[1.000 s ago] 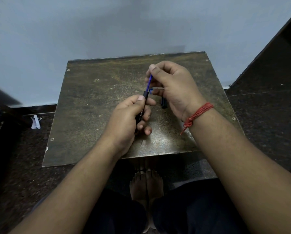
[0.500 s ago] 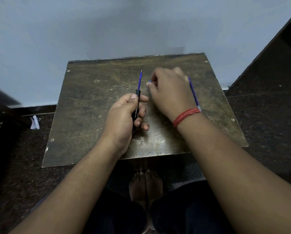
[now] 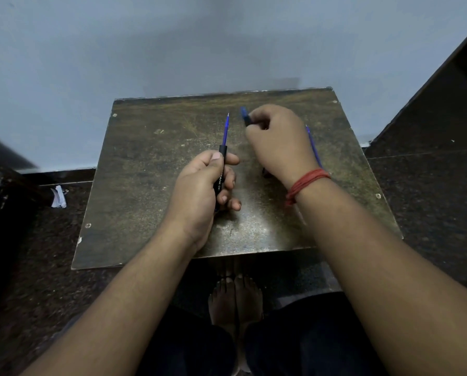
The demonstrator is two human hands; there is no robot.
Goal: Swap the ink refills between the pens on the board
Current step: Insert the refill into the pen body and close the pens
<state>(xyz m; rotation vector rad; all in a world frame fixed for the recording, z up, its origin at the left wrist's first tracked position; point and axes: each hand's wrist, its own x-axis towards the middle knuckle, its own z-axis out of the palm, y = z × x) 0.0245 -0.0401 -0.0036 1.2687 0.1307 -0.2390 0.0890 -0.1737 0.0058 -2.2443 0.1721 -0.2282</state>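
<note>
My left hand (image 3: 199, 185) grips a black pen barrel (image 3: 221, 169) upright over the middle of the worn brown board (image 3: 145, 185). A blue ink refill (image 3: 226, 130) sticks up out of the barrel's top. My right hand (image 3: 278, 142), with a red thread on its wrist, is closed on a small blue and black pen piece (image 3: 245, 116) near the board's far edge. A second blue refill (image 3: 314, 146) lies on the board just right of that hand, partly hidden by the wrist.
The board rests on a dark speckled floor (image 3: 430, 199) against a pale blue wall (image 3: 199, 44). A crumpled white scrap (image 3: 58, 196) lies on the floor at the left. My bare feet (image 3: 236, 299) show below the board's near edge.
My right hand let go of the refill in the barrel, moved right and back, and closed on the small pen piece. The left hand kept its grip and shifted slightly left.
</note>
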